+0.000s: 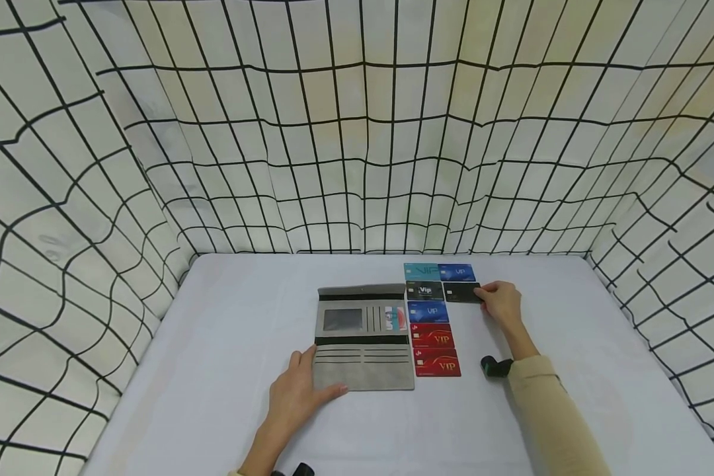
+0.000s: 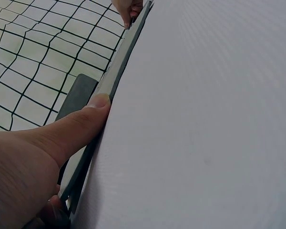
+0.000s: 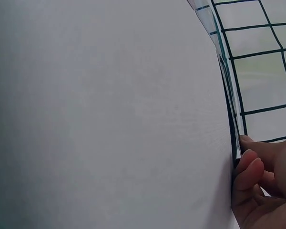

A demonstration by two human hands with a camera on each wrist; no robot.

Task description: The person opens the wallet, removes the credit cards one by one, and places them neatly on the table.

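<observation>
A grey wallet (image 1: 387, 377) lies unfolded on the table, showing card slots, a clear window and a colourful card (image 1: 395, 318) in a slot. My left hand (image 1: 294, 393) rests spread at its lower left corner, fingertips at the left side. In the left wrist view the straight thumb (image 2: 81, 124) touches the wallet's edge. Between thumb and fingers, my right hand (image 1: 502, 305) pinches the right end of a black card (image 1: 461, 292). That card sits right of a dark Vip card (image 1: 425, 290) and below a blue VIP card (image 1: 457, 272).
Beside the wallet runs a column of cards: teal (image 1: 421, 272) at top, another blue one (image 1: 428, 311), then two red VIP cards, the upper (image 1: 432, 335) and the lower (image 1: 437, 362). A white cloth covers the table (image 1: 226, 324). Black-gridded netting (image 1: 363, 145) surrounds the far and side edges.
</observation>
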